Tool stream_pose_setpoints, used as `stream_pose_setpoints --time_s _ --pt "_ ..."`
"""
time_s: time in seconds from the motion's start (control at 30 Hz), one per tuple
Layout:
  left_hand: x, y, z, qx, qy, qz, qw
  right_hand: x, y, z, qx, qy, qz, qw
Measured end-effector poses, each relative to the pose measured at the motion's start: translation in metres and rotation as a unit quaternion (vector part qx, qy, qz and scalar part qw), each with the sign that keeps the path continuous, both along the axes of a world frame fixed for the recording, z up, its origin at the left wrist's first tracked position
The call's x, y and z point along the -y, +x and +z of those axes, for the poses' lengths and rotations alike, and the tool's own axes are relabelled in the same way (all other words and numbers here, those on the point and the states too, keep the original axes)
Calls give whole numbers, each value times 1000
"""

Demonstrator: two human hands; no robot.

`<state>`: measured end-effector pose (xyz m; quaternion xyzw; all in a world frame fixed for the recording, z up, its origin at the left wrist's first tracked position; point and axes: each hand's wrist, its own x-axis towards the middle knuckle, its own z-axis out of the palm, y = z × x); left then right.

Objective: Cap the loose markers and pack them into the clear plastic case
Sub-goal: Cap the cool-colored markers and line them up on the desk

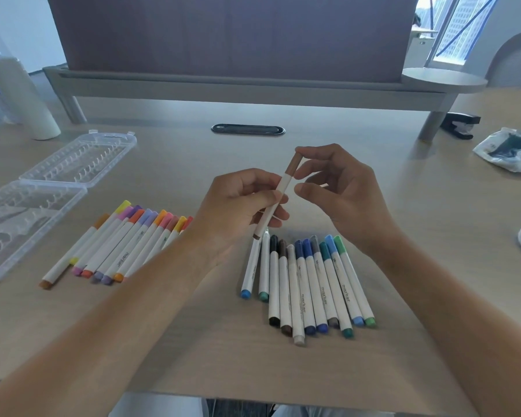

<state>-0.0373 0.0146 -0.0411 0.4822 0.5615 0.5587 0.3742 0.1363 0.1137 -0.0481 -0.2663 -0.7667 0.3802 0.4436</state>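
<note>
Both hands grip brown marker (278,195): left hand (238,206) on barrel, right hand (340,188) pinching cap; left forearm hides warm-colour markers (127,245).

Above the middle of the pale wood tabletop (403,266), a white-barrelled marker with a tan cap (278,192), tilted, gripped round its barrel by the left hand (238,206) and pinched at the cap by the right hand (340,188). Beneath, a row of blue, green and dark capped markers (307,287); toward the left edge, a fan of warm-coloured capped markers (124,245) beside an open clear plastic case (42,188).
</note>
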Motion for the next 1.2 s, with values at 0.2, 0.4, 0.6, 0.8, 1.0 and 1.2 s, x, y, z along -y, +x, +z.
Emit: stream_pose_setpoints --time_s 0.2,0.4,0.6,0.8,1.0,1.2 --pt "1 3 0 -7 3 16 1000 6 0 0 -5 9 0 1000" --pt "6 5 2 3 -6 29 1000 7 0 -2 27 33 -13 999" --pt "19 -2 1 -97 -33 120 987 14 0 -11 118 64 -32 990" --pt "38 -15 -20 -354 -115 202 906 -3 16 -19 237 26 -97 966" --pt "50 4 -21 -416 -123 195 879 -10 21 -22 282 -3 -119 952" --pt "60 20 -24 -482 -87 180 853 -8 20 -22 293 2 -108 950"
